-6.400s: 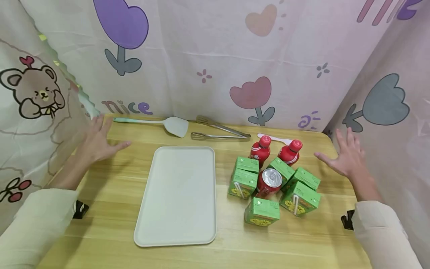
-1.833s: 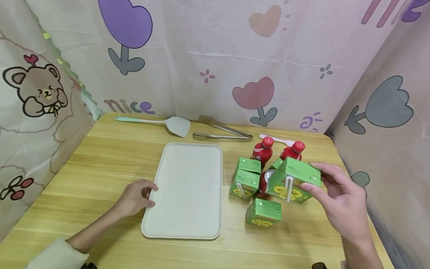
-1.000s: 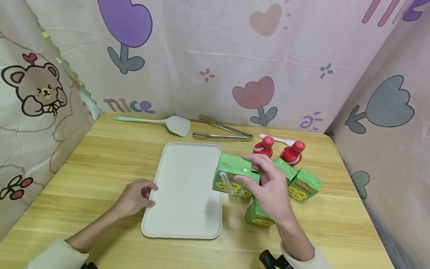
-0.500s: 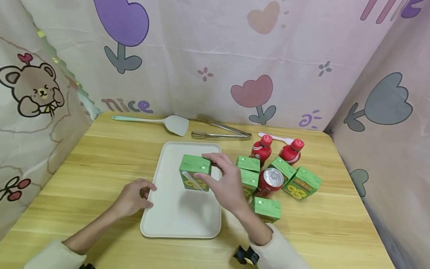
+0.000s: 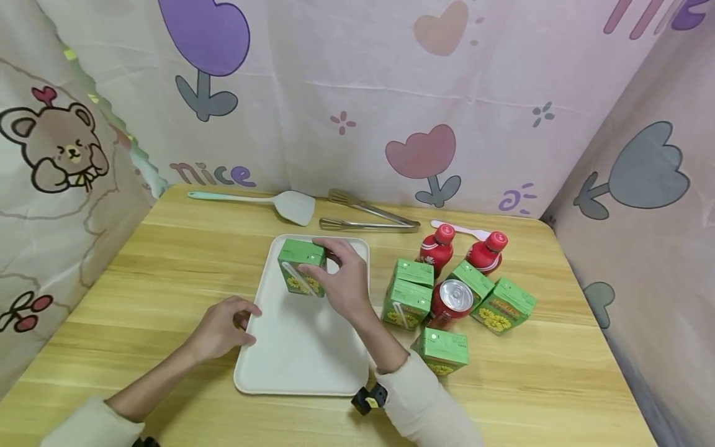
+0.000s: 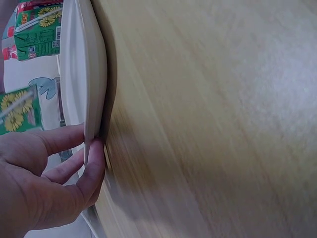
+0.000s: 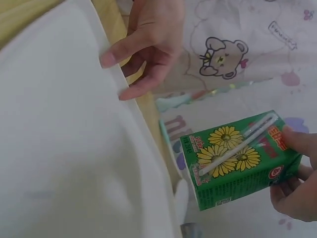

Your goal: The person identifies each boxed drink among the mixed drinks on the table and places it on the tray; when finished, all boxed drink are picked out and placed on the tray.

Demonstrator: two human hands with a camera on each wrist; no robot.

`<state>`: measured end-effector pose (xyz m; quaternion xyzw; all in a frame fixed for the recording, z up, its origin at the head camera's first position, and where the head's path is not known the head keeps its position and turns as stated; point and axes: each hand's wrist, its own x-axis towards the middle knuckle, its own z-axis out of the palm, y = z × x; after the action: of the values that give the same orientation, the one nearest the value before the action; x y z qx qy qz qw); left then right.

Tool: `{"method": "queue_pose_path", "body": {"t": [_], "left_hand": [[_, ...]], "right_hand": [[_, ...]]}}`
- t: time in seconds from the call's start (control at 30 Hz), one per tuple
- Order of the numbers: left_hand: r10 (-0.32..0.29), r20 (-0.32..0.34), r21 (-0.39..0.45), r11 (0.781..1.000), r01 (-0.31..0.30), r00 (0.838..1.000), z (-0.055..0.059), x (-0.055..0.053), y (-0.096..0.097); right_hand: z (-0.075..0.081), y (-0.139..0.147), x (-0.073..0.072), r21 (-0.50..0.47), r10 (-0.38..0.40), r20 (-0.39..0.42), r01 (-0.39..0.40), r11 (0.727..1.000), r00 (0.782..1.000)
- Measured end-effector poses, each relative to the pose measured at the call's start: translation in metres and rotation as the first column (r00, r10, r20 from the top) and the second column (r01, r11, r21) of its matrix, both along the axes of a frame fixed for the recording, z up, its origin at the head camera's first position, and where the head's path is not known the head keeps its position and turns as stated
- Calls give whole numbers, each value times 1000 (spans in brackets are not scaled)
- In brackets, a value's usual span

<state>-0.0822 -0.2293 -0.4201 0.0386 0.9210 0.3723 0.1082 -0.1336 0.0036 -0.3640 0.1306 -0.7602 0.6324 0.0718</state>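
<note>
My left hand (image 5: 220, 329) pinches the left edge of a white rectangular tray (image 5: 301, 363). The left wrist view has the thumb on one side of the rim (image 6: 94, 74) and fingers on the other. Over the tray's back left part, my right hand (image 5: 347, 282) grips a green drink carton (image 5: 301, 268) from its right side. Yellow flowers and a wrapped straw mark its front. In the right wrist view this carton (image 7: 237, 158) is held upright, thumb on the front face and fingers behind, raised above the tray surface.
Right of the tray stand several more green cartons (image 5: 443, 347), a red can (image 5: 449, 304) and two red-capped bottles (image 5: 436, 248). Along the back lie a white spatula (image 5: 293, 208), metal tongs (image 5: 368, 223) and a pink-white utensil (image 5: 460, 230). Patterned curtains (image 5: 335, 93) close off back and sides.
My right hand has lifted a carton from the group at right and carried it left over the tray, lately farther back. My left hand has come to the tray's edge; the tray sits slightly farther right.
</note>
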Motion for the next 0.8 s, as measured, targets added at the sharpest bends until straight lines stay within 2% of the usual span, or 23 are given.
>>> {"method": "queue_pose_path", "body": {"t": [0.23, 0.6, 0.8], "left_hand": [[-6, 5, -1, 1000, 6, 1000, 0, 0, 0], [-26, -2, 3, 1000, 26, 1000, 0, 0, -2], [-23, -2, 4, 1000, 23, 1000, 0, 1, -2]], "right_hand": [[-9, -17, -22, -18, 3, 43, -3, 1000, 999], [-24, -33, -57, 5, 14, 27, -15, 1000, 1000], [-35, -40, -72, 2, 3, 50, -3, 1000, 999]]}}
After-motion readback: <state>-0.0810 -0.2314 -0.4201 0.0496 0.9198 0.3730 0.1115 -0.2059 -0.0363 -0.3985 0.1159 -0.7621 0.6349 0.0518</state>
